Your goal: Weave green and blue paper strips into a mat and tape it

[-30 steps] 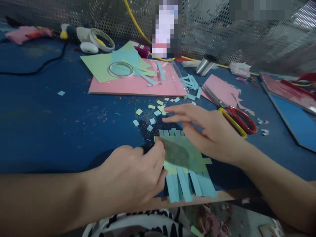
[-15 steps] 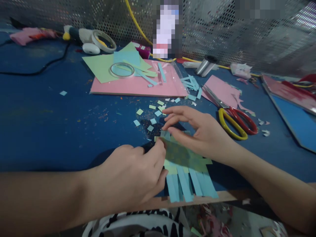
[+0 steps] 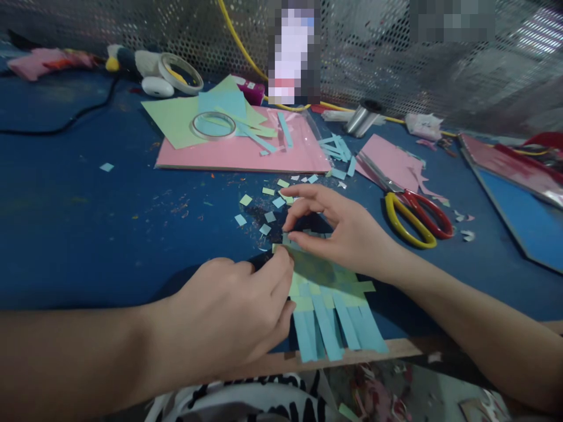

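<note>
A woven paper mat (image 3: 336,325) of light green and blue strips lies at the table's front edge, its loose blue ends pointing towards me. My left hand (image 3: 240,305) pinches the mat's left edge between thumb and bent fingers. Over the far part of the mat is my right hand (image 3: 338,225), its thumb and a curled finger closed at a blue strip end by the far left corner. The forefinger reaches out above. Part of the weave is hidden under both hands. Small cut paper squares (image 3: 264,230) lie just beyond the fingertips.
Scissors (image 3: 411,217) with yellow and red handles lie to the right, beside pink paper (image 3: 389,158). Behind are a pink paper pack (image 3: 197,157), a tape roll (image 3: 213,125), blue strips (image 3: 336,147) and a metal spool (image 3: 364,119). A blue board (image 3: 519,211) lies far right.
My right hand has shifted slightly left and its thumb and finger have come closer to the mat's far left corner. My left hand keeps its hold. The view has moved a little.
</note>
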